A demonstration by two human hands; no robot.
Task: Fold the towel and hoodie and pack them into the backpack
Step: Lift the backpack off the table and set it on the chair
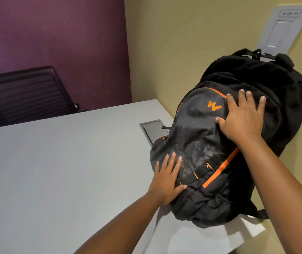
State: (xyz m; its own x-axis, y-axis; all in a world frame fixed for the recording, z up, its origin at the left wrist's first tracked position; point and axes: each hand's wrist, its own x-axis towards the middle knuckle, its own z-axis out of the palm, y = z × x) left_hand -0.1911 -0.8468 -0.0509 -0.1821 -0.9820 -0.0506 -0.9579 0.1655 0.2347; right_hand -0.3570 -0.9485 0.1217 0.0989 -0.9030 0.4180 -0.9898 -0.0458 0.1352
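black backpack (219, 143) with orange trim lies front-up at the right end of the grey table (54, 171), its top leaning against the yellow wall (183, 43), a shoulder strap trailing off at the near right. no towel or hoodie in sight; zips look drawn shut, so both are probably already inside, though that is a guess.

left hand (166, 180): flat on the lower front pocket, fingers straight and together, thumb out to the side, gripping nothing. right hand (243, 118): spread wide over the upper front panel beside the orange logo, fingers straight, pressing down, holding nothing.

handling, by judgement: soft fabric shell, bulging and rounded, likely to give under the palms and slump if let go. stuffed with cloth it should be light to moderate, not fragile. smooth nylon may slide on the tabletop. best hold looks like the top carry handle near the wall, or a shoulder strap; front panels offer only a push, no real grip.

also here: a recessed cable hatch (153, 131) in the table, just left of the pack; a dark office chair (27, 92) beyond; a white wall plate (282, 28) above.
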